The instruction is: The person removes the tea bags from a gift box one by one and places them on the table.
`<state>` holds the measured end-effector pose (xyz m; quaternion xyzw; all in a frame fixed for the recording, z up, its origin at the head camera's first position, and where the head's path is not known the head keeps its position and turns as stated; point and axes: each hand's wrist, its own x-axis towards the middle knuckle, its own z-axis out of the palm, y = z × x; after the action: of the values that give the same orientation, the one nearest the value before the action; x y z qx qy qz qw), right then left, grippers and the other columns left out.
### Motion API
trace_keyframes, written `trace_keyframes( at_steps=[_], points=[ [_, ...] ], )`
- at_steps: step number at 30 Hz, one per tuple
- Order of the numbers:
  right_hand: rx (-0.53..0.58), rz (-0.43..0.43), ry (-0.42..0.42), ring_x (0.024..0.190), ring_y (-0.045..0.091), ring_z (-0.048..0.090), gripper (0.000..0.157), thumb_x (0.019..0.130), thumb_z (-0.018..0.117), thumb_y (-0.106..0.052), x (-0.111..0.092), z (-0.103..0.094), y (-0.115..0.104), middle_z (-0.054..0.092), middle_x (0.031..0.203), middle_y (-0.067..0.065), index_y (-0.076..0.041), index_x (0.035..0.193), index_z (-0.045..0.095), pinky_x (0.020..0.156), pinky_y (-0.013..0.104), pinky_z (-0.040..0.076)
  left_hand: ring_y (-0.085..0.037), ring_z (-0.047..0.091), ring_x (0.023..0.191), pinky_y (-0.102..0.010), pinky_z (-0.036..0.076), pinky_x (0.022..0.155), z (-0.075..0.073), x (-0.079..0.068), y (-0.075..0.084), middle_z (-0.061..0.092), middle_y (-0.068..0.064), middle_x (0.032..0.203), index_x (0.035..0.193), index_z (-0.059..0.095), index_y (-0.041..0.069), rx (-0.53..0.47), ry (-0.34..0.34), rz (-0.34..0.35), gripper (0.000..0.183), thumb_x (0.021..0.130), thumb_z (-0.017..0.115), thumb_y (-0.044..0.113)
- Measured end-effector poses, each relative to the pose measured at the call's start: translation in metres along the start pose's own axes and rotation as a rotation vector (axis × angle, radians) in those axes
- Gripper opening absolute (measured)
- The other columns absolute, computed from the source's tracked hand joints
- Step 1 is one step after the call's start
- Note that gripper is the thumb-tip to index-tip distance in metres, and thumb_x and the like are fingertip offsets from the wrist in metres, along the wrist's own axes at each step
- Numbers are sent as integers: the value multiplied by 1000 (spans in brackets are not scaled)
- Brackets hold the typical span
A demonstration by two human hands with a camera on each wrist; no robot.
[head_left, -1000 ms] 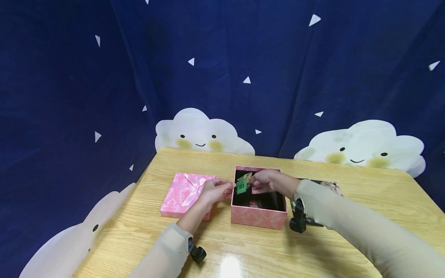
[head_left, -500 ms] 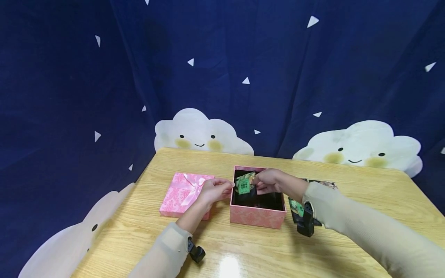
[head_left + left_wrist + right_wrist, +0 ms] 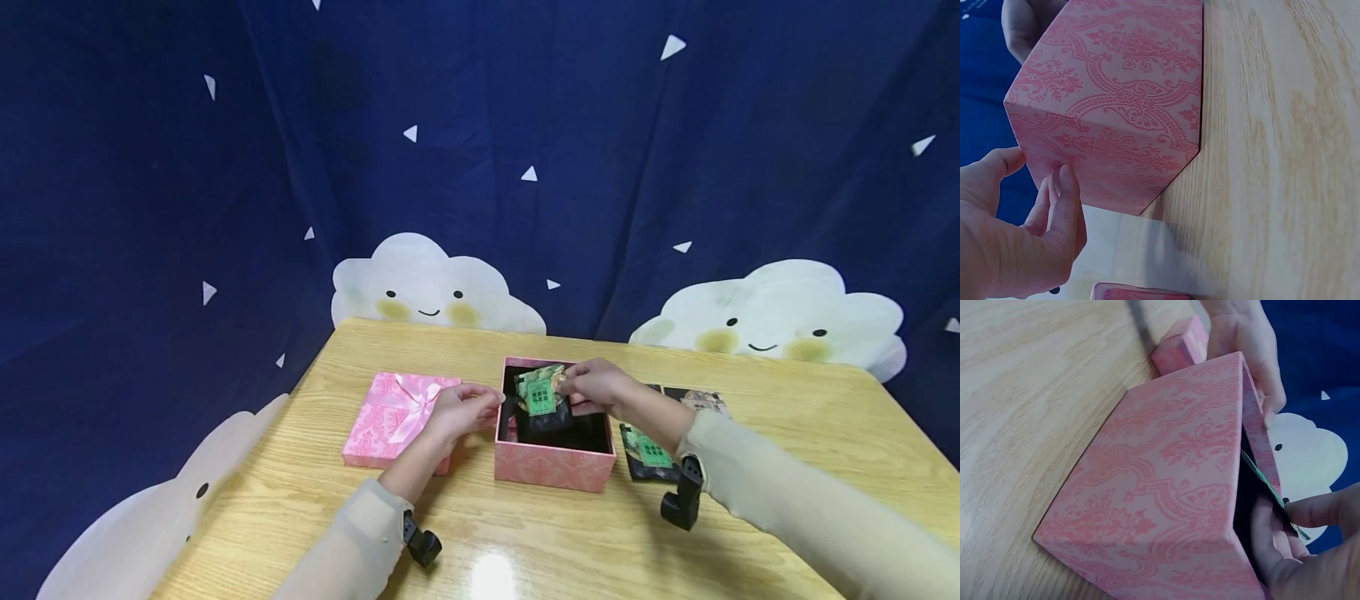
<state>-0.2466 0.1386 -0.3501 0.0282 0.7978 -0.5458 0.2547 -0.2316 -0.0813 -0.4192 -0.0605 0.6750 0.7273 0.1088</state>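
Observation:
An open pink patterned gift box point(image 3: 551, 467) with a black inside stands mid-table. My left hand point(image 3: 467, 410) holds the left wall of this box at its rim; in the left wrist view the fingers point(image 3: 1066, 187) touch the outer side, with the thumb at the edge. My right hand point(image 3: 596, 387) pinches a black and green packet point(image 3: 542, 398) by its right edge, tilted in the box's opening. The right wrist view shows the packet edge-on point(image 3: 1263, 478) between thumb and fingers, partly hidden by the box wall.
Left of the box lies its pink lid point(image 3: 393, 417) with a ribbon bow. More black and green packets point(image 3: 648, 454) lie on the table to the right, partly under the right forearm. A dark blue curtain point(image 3: 465, 167) with cloud shapes backs the wooden table point(image 3: 480, 533).
My right hand has moved a little to the right and up with the packet, whose green front now faces the head camera more. The left hand stays at the box rim.

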Motion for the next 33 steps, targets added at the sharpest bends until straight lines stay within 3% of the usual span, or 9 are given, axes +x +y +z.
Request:
trace_keyframes(
  at_steps=[9, 19, 29, 33],
  points=[
    [69, -14, -11, 59, -2, 53, 22, 92, 55, -6, -7, -8, 4, 53, 71, -9, 0, 111, 46, 59, 15, 56, -7, 65, 68, -29, 63, 77, -1, -2, 2, 68, -1, 77, 100, 64, -5, 8, -2, -21, 21, 84, 66, 8],
    [120, -35, -36, 59, -3, 51, 23, 93, 53, -8, -10, -14, 6, 53, 70, -11, 0, 113, 45, 61, 15, 56, -8, 66, 70, -28, 63, 77, -2, -2, 2, 71, -5, 81, 101, 64, -6, 3, -12, -5, 22, 84, 66, 7],
    [158, -43, -54, 58, -1, 41, 7, 95, 52, -9, -17, -18, 5, 43, 67, -11, -8, 98, 46, 59, 15, 50, -6, 64, 69, -34, 62, 84, -1, -3, 3, 68, 0, 77, 104, 63, -6, 9, -9, -19, 24, 84, 65, 8],
    [176, -66, -83, 59, -1, 41, 8, 93, 55, -11, -18, -24, 8, 43, 67, -11, -11, 89, 49, 59, 13, 49, -6, 64, 69, -36, 61, 86, -1, -4, 4, 68, 0, 76, 105, 63, -7, 4, -15, -9, 24, 85, 64, 7]
  ],
)
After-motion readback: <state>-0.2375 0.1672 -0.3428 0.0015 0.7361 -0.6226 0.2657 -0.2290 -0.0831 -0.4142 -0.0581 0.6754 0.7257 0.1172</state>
